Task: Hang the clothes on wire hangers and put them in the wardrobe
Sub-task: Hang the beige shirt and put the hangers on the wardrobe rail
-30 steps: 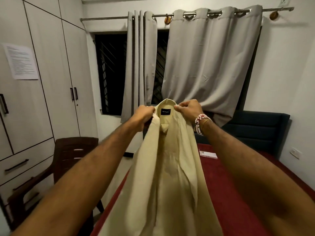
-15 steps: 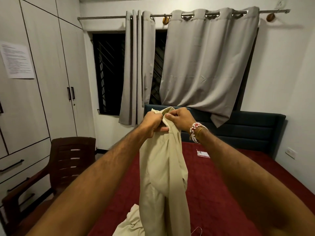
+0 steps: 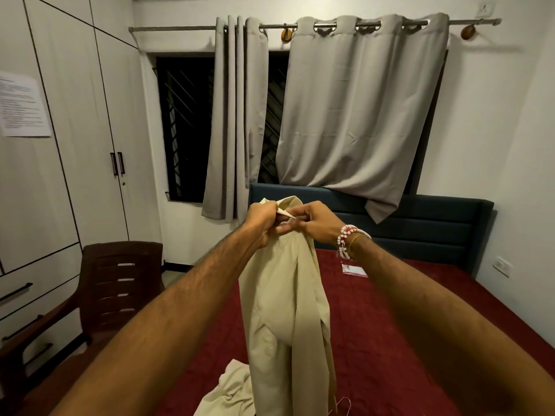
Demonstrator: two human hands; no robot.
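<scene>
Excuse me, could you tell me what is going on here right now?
A person is holding a beige shirt up over the bed. The left grip clutches one side of the collar and the right grip pinches the other. A wire hanger and a second beige garment lie on the bed below, and the wardrobe doors are shut, so nothing looks hung up yet.

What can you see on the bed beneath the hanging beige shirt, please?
On the red bedspread below the shirt lie a crumpled beige garment and part of a thin wire hanger. The shirt covers the rest of the hanger and the bedspread directly behind it.
</scene>
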